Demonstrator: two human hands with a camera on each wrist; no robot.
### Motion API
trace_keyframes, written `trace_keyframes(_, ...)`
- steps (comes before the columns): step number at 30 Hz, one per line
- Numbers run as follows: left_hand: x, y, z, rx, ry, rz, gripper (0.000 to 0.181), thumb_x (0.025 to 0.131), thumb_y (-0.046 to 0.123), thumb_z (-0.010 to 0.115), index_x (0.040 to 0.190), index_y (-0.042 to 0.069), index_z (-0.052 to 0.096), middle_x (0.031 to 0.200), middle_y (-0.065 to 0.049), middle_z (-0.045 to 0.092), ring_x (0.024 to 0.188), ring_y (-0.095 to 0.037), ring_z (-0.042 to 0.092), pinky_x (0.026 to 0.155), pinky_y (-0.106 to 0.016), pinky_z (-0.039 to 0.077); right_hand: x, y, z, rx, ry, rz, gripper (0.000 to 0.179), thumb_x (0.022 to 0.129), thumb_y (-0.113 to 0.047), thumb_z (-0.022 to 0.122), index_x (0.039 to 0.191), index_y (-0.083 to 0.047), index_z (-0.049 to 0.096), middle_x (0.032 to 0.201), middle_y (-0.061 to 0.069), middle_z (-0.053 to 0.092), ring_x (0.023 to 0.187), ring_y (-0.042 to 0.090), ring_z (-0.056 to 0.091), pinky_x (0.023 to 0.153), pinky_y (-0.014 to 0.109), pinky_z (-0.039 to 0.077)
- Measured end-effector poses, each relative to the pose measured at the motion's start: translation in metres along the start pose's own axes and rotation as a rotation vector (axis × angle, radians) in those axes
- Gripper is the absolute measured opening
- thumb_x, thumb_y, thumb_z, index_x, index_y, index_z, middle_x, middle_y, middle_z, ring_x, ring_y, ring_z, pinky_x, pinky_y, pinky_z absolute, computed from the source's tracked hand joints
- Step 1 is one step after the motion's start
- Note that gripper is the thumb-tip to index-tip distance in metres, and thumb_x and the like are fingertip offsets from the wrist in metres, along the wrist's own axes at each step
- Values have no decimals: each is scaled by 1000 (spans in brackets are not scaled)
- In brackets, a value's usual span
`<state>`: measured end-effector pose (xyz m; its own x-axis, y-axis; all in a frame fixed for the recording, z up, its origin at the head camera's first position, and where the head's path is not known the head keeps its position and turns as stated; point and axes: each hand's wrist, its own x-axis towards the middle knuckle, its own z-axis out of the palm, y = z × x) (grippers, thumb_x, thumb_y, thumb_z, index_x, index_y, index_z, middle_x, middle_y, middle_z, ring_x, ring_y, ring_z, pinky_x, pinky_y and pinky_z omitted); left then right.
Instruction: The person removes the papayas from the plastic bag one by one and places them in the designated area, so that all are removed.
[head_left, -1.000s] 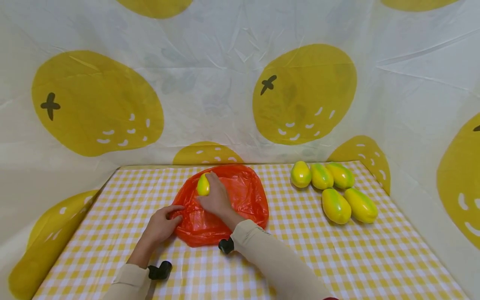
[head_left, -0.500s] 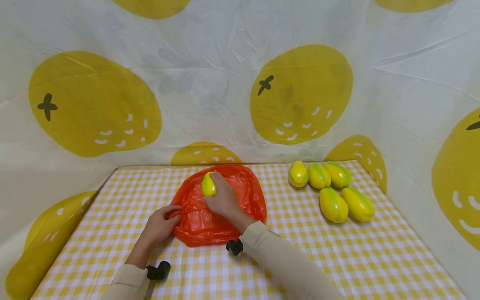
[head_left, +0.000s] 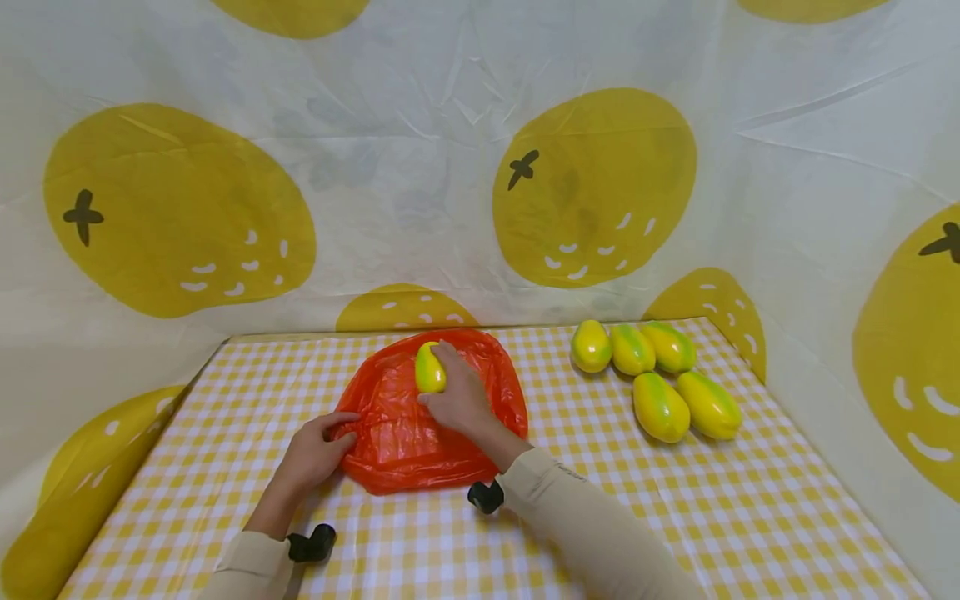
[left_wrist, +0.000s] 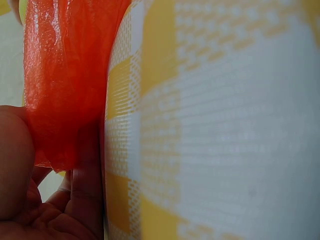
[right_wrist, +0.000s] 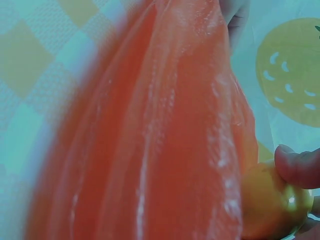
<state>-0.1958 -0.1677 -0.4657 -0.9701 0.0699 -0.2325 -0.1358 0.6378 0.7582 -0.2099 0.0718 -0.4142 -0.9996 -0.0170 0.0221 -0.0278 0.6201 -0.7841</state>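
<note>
A red plastic bag (head_left: 401, 433) lies spread with its mouth open on the checked cloth in the head view. My right hand (head_left: 461, 398) grips a yellow papaya (head_left: 431, 369) with green streaks, over the inside of the bag. In the right wrist view the thumb presses on the papaya (right_wrist: 275, 205), part of which is hidden behind the bag (right_wrist: 175, 125). At the bag's left rim, my left hand (head_left: 311, 450) pinches the plastic. The left wrist view has the bag's edge (left_wrist: 65, 100) running between thumb and fingers.
Several more papayas (head_left: 661, 407) sit in a cluster at the table's back right. A yellow-and-white checked cloth (head_left: 750, 517) covers the table. Behind and beside it hangs a pale curtain (head_left: 405, 167) printed with yellow fruit.
The right hand has carried the papaya a little to the right over the bag. My left hand stays at the bag's left rim. The head view has turned slightly right.
</note>
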Motion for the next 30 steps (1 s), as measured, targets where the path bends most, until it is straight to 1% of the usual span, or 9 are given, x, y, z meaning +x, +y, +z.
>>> trace_keyframes(4, -1, 0, 0, 1, -2, 1, 39, 103, 16, 58, 140, 8, 64, 153, -28, 49, 129, -42, 52, 109, -59, 49, -3, 2, -6, 10, 0, -1, 79, 89, -13, 80, 158, -18, 42, 169, 2, 36, 141, 32, 49, 117, 51, 45)
trace_keyframes(8, -1, 0, -1, 3, -2, 10, 39, 103, 16, 58, 140, 7, 64, 153, -28, 49, 132, -43, 51, 111, -62, 46, -6, 5, -12, 9, 20, -45, 77, 88, -13, 80, 157, -14, 44, 168, 5, 38, 141, 35, 50, 116, 51, 46)
trace_keyframes(12, -1, 0, -1, 0, -4, 6, 39, 103, 17, 58, 140, 7, 64, 153, -28, 49, 129, -42, 52, 110, -60, 48, -9, 5, -17, 0, 27, -62, 77, 88, -12, 80, 157, -14, 45, 168, 5, 38, 137, 36, 53, 115, 51, 47)
trace_keyframes(16, -1, 0, -1, 5, -7, 8, 39, 103, 17, 58, 140, 7, 64, 154, -28, 48, 131, -43, 51, 111, -62, 47, -13, 4, -22, -1, 29, -59, 77, 88, -11, 79, 157, -13, 45, 167, 6, 40, 129, 34, 56, 112, 51, 49)
trace_keyframes(19, -1, 0, -1, 10, -10, 11, 39, 103, 17, 57, 141, 7, 63, 154, -29, 47, 133, -44, 50, 112, -63, 45, -14, 5, -25, -4, 34, -51, 77, 88, -11, 79, 157, -14, 45, 165, 6, 43, 128, 34, 56, 111, 52, 49)
trace_keyframes(21, -1, 0, -1, 11, -12, 10, 39, 103, 17, 57, 141, 7, 63, 154, -29, 47, 134, -44, 50, 112, -63, 45, -15, 5, -27, -4, 35, -43, 78, 88, -11, 79, 157, -16, 44, 164, 5, 43, 128, 34, 56, 111, 51, 50)
trace_keyframes(25, -2, 1, -2, 10, -12, 5, 39, 103, 17, 57, 141, 7, 63, 153, -28, 48, 132, -43, 51, 111, -63, 46, -17, 8, -32, -11, 43, -31, 78, 88, -11, 80, 157, -17, 45, 167, 3, 40, 138, 33, 52, 116, 52, 46)
trace_keyframes(30, -2, 1, -2, 9, -11, 5, 40, 103, 18, 57, 141, 7, 63, 152, -28, 49, 131, -43, 52, 111, -62, 46, -20, 11, -41, -26, 70, -66, 77, 86, -9, 81, 156, -13, 47, 168, 6, 39, 143, 34, 50, 118, 52, 44)
